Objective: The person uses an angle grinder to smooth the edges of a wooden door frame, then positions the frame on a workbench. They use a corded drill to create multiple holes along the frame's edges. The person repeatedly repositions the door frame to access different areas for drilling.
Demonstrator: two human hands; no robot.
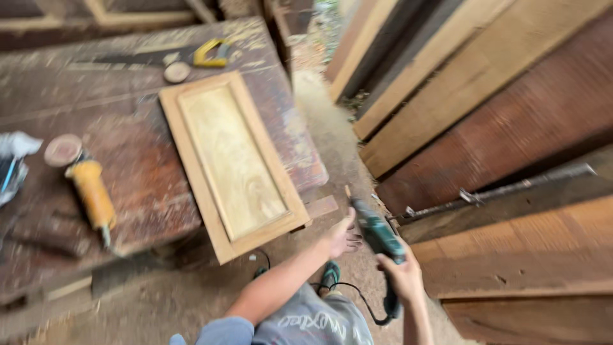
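Observation:
My right hand (403,273) grips the handle of a green corded power tool (377,233), which points away from me over the dusty floor. My left hand (343,235) reaches forward with fingers curled at the tool's front end; blur hides whether it touches. A black cord (357,297) loops down from the tool's rear toward my legs. A framed pale wooden panel (233,163) lies on the workbench (128,185) to the left, one corner overhanging the bench edge, a short way from my left hand.
A yellow angle grinder (89,191) with a sanding disc lies on the bench's left side. A handsaw with a yellow handle (207,54) rests at the back. Stacked boards and planks (498,96) lean on the right, with a metal bar clamp (498,190) across them.

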